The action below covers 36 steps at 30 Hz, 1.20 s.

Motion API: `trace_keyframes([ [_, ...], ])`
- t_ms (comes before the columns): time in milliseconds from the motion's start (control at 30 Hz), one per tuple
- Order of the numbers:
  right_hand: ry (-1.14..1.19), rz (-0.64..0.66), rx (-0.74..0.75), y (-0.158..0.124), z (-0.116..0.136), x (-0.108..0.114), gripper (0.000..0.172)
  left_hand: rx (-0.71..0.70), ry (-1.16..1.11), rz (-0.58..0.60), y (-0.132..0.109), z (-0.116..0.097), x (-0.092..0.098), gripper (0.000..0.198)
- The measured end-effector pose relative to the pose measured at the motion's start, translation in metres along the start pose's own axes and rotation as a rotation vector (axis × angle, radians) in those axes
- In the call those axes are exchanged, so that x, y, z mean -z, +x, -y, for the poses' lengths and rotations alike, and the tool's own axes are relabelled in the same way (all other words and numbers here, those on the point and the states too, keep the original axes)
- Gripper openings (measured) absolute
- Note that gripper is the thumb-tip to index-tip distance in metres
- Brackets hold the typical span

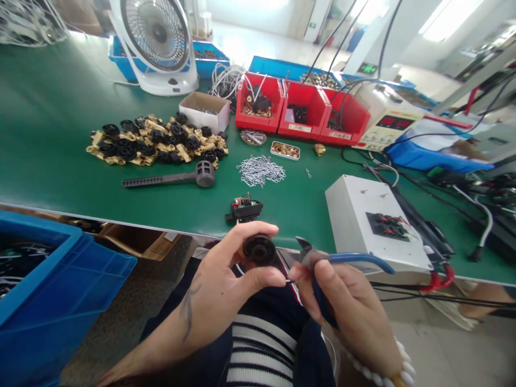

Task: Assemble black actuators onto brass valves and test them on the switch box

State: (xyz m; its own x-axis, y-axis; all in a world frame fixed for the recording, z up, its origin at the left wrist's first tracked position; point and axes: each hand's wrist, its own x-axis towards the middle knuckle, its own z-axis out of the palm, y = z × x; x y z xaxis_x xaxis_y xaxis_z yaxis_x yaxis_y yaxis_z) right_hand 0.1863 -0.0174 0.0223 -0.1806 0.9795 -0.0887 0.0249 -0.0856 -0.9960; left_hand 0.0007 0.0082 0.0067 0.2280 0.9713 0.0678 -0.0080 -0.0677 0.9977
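My left hand [229,274] grips a round black part [259,250] between thumb and fingers, just in front of the table's edge. In my right hand [349,301] are blue-handled pliers [358,258], their jaws parted and pointing up and left beside the black part. A thin white wire passes near my fingertips; where it ends is hidden. On the green table [294,209], a small black assembly with a green board and red wires [245,207] lies just beyond my left hand. Behind it is a pile of silvery wire clips [261,171].
A grey ribbed tool [169,179] lies before a heap of brass and black parts [157,140]. Red bins [302,115], a white fan [159,43] and a power supply [389,123] stand behind. A metal box [371,220] is right, a blue crate [60,279] left.
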Motion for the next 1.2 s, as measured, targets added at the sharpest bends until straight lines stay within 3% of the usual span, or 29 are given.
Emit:
trace_keyframes([
  [133,0.036,0.117,-0.075,-0.001,0.006,-0.004,0.058,-0.06,0.084,0.008,-0.001,0.002,0.001,0.04],
  [300,0.058,0.111,-0.096,0.0,0.004,-0.011,0.065,-0.111,0.059,0.018,-0.001,0.004,0.001,0.037],
  [533,0.183,0.077,-0.097,0.0,0.003,-0.016,0.045,0.012,-0.208,0.044,0.001,-0.006,0.001,0.031],
  [700,0.217,0.099,-0.182,-0.004,0.004,-0.019,0.052,0.011,-0.296,0.072,0.004,-0.008,-0.002,0.033],
  [800,0.227,0.05,-0.218,-0.004,0.007,-0.021,0.054,-0.052,-0.21,0.015,0.003,-0.003,-0.004,0.038],
  [933,0.246,0.033,-0.275,-0.004,0.009,-0.023,0.051,-0.239,-0.005,-0.098,0.0,0.006,-0.004,0.044],
  [1200,0.278,0.073,-0.32,-0.008,0.006,-0.024,0.049,-0.475,0.34,-0.137,0.0,0.005,-0.003,0.044],
])
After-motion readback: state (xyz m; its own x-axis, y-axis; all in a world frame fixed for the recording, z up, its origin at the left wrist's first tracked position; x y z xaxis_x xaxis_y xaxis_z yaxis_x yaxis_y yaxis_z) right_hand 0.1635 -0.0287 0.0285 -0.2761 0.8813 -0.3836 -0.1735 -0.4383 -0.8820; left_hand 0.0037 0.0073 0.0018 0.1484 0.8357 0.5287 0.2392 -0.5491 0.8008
